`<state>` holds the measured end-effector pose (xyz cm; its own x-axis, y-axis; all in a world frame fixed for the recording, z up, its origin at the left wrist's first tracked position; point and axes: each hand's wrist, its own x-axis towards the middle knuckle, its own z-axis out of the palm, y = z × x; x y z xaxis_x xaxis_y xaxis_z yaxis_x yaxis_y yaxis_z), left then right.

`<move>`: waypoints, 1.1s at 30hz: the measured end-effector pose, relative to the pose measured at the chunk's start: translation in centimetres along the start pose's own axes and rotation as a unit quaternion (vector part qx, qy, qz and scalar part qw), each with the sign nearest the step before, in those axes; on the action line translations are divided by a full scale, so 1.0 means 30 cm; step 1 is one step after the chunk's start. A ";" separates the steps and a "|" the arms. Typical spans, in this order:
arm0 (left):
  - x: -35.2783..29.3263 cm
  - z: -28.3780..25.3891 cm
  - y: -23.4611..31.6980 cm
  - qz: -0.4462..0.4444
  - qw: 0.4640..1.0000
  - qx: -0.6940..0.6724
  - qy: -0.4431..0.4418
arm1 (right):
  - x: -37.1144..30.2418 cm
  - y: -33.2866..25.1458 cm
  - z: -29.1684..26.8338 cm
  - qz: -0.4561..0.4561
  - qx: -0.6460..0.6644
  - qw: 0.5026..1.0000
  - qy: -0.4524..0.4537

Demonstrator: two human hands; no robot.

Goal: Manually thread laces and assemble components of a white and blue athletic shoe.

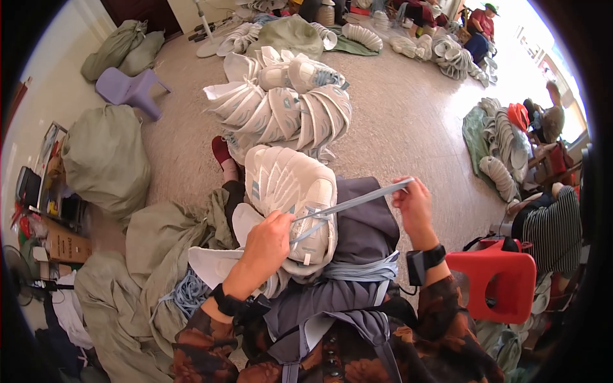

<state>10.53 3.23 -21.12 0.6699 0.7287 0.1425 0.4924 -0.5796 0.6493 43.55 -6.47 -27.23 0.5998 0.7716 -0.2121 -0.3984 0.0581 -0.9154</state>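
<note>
A white and grey shoe upper (314, 239) rests on my lap, at the near end of a nested stack of uppers (271, 172). My left hand (267, 246) is closed on its left side, with the fingertips by the lace holes; the hand itself hides part of that grip. A flat light-blue shoelace (364, 200) runs from the upper out to the right. Its far end is pinched between the thumb and fingers of my right hand (414, 203), and the stretch between is nearly straight. More blue laces (363, 269) lie across the dark apron (365, 220) on my lap.
A larger curved stack of shoe uppers (287, 115) lies on the floor ahead. Green sacks (105, 159) and a purple chair (131, 89) stand at left; a tangle of laces (190, 295) lies beside my left forearm. A red stool (495, 281) is at right. Other people sit farther off.
</note>
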 end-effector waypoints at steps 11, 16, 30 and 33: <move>0.049 0.019 -0.116 -0.026 0.999 -0.046 -0.010 | 0.027 0.054 -0.408 0.056 0.199 0.972 0.111; 0.088 0.025 -0.080 -0.038 0.998 0.047 -0.024 | 0.001 0.099 -0.501 0.062 0.187 0.971 0.134; 0.142 0.091 -0.111 -0.111 0.970 -0.214 -0.011 | -0.150 0.005 -0.128 -0.139 -0.417 0.898 -0.009; 0.143 0.097 -0.106 -0.059 0.986 -0.155 0.015 | -0.184 0.006 0.002 -0.238 -0.419 0.872 -0.080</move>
<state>13.45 7.14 -24.75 0.5990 0.7976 0.0712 0.3690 -0.3538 0.8594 40.12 -10.67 -26.22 0.4268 0.8692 0.2499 0.5576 -0.0354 -0.8293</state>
